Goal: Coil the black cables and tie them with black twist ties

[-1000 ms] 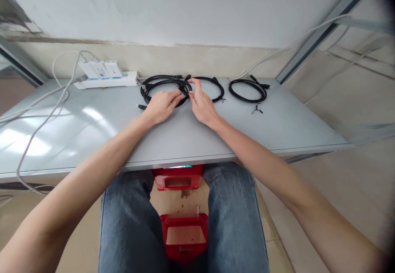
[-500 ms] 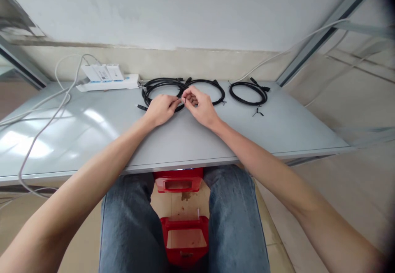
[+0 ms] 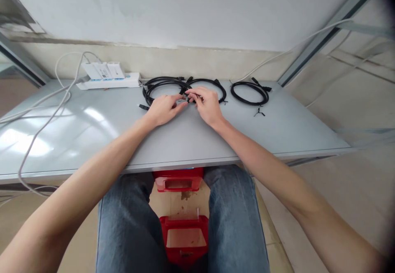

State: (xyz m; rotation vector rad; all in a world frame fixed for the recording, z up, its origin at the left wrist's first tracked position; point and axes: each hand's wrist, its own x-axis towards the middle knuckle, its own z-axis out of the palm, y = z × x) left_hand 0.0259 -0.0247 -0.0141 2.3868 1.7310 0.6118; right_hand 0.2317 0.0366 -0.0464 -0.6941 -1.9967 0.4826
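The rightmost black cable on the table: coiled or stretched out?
Coiled: the cable lies looped round on itself in a ring on the table.

The coiled cables [image 3: 249,103] and small tie [image 3: 259,112] are black, the desk [image 3: 182,141] plain pale grey. The power strip [image 3: 109,82] is white with blue patches, the wall [image 3: 185,10] whitish above a beige band [image 3: 231,64]. The jeans [image 3: 237,215] are faded blue, the plastic pieces [image 3: 187,242] bright red.

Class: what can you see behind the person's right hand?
Part of a coiled black cable shows behind the right hand. The hand covers much of its near side; that stretch cannot be seen.
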